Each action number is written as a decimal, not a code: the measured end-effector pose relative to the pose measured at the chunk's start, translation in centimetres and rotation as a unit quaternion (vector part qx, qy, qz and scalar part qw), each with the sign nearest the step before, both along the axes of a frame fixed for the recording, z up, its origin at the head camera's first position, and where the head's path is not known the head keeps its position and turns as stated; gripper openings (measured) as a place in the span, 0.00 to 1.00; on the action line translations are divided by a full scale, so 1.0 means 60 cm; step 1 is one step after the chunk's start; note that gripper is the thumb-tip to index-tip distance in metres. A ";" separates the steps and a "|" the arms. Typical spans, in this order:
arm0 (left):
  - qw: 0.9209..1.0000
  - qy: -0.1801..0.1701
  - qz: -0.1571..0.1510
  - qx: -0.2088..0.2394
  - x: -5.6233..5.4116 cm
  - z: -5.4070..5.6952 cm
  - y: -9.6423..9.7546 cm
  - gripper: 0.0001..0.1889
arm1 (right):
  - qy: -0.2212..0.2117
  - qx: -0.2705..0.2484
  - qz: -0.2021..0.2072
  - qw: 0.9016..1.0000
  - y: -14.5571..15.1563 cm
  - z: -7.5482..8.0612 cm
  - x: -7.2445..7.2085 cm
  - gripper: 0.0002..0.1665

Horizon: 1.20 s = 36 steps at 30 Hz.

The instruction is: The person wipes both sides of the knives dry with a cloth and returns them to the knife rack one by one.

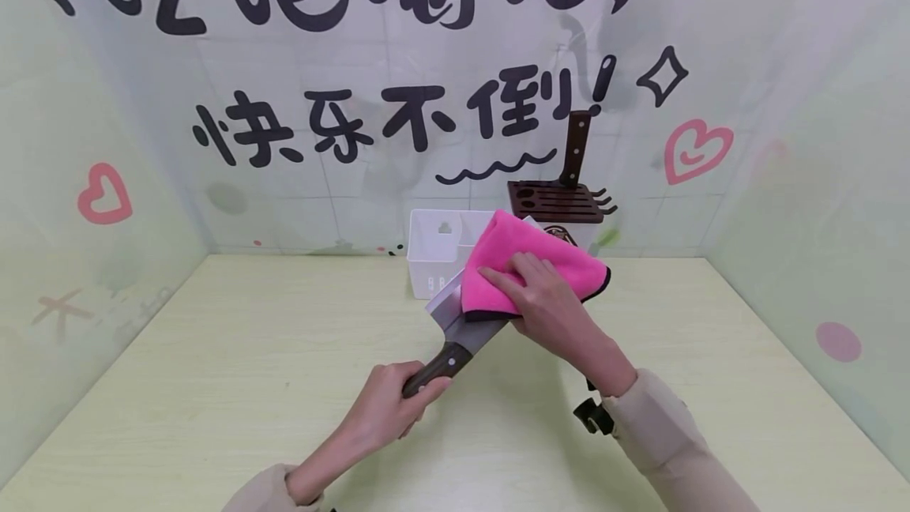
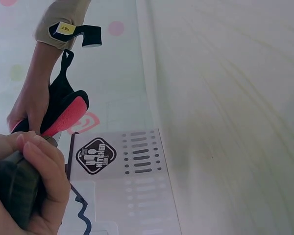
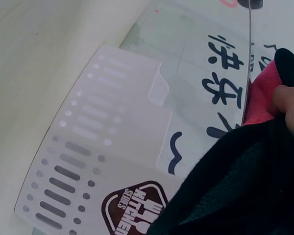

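My left hand (image 1: 387, 403) grips the dark riveted handle (image 1: 435, 370) of a cleaver, held above the table with its broad metal blade (image 1: 475, 333) slanting up and to the right. A folded pink cloth (image 1: 550, 255) with a black edge lies over the blade, hiding much of it. On that cloth my right hand (image 1: 550, 308) holds it against the blade, fingers bent. In the left wrist view, the left fingers (image 2: 51, 169) wrap round the handle, and the right hand (image 2: 32, 105) clasps the cloth. Dark cloth lining (image 3: 235, 181) fills the lower right of the right wrist view.
Behind the cloth stands a white slotted holder (image 1: 434, 247) with a round-cornered kitchen logo (image 2: 96, 155). Its brown slotted top (image 1: 554, 202) carries an upright brown handle (image 1: 577, 144), with hooks at the right side. The pale wooden table (image 1: 284, 354) meets a lettered back wall (image 1: 284, 204).
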State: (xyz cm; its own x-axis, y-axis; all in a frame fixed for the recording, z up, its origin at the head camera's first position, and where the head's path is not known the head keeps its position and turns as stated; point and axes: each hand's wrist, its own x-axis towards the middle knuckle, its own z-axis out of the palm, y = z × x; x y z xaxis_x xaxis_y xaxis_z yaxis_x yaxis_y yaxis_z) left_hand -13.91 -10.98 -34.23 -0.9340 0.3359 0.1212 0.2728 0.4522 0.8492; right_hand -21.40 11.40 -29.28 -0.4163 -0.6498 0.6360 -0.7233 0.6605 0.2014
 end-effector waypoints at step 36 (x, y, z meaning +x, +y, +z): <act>1.000 0.001 0.008 -0.023 0.003 -0.004 -0.001 0.21 | 0.003 -0.072 -0.050 0.996 0.045 0.006 -0.033 0.32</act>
State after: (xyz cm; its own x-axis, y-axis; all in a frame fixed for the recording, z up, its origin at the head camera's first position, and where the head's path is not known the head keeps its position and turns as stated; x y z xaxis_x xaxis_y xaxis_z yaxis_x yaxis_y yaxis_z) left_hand -13.73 -11.07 -34.45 -0.9392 0.3258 0.1083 0.2671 0.4952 0.8267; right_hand -23.36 14.11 -28.89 -0.4694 -0.5080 0.7222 -0.6519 0.7511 0.1046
